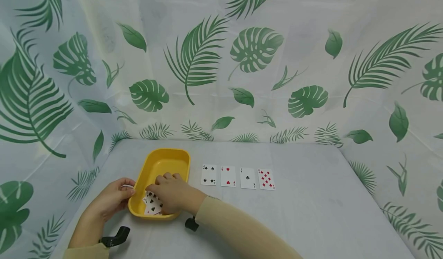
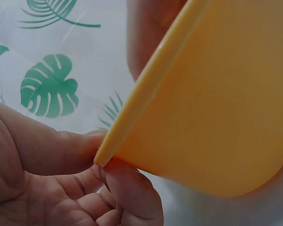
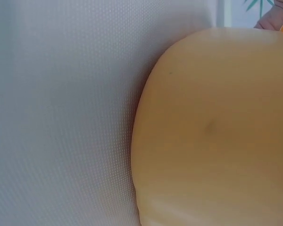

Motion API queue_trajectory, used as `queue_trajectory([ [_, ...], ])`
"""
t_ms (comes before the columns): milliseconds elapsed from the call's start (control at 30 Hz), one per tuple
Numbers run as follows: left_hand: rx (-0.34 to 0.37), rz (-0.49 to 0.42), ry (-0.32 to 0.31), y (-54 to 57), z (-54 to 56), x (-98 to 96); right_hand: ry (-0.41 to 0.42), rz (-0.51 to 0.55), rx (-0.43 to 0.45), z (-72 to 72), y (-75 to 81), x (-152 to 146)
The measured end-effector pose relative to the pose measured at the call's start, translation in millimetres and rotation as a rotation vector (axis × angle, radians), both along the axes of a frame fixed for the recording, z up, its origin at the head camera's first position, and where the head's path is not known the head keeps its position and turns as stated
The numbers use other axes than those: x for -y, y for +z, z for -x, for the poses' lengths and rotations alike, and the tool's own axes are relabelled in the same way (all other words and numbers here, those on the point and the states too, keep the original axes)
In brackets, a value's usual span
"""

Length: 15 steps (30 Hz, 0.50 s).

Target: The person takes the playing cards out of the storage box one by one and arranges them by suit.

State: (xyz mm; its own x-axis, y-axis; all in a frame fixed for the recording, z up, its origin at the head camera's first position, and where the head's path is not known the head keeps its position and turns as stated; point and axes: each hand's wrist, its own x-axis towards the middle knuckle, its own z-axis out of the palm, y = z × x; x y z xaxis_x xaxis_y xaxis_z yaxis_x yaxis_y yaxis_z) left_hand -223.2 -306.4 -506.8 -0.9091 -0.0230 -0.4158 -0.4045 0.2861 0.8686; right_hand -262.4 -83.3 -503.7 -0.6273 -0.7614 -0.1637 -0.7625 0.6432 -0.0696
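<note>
A yellow plastic tub [image 1: 171, 164] sits on the left part of the table. My left hand [image 1: 111, 198] pinches its rim between thumb and fingers, as the left wrist view shows close up at the tub's rim [image 2: 127, 120]. Inside the tub, my right hand [image 1: 173, 193] reaches down with bent fingers over loose playing cards [image 1: 152, 204], spades among them. Its fingertips are hidden, so I cannot tell whether it holds a card. The right wrist view is mostly filled by the tub's outer wall [image 3: 212, 127].
Right of the tub, face-up cards lie in a row: a four of spades [image 1: 209, 175], a two of hearts [image 1: 228, 176], an ace of clubs [image 1: 247, 178] and an eight of diamonds [image 1: 266, 179]. Leaf-printed cloth [image 1: 214, 109] hangs behind the pale table [image 1: 311, 205].
</note>
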Motion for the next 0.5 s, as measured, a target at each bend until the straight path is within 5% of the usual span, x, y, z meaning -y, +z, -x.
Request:
queue_trajectory([
  [500,-0.005,0.002,-0.003,1.1,-2.5,-0.5,-0.051,0.131,0.094,2.6,5.7,-2.5],
])
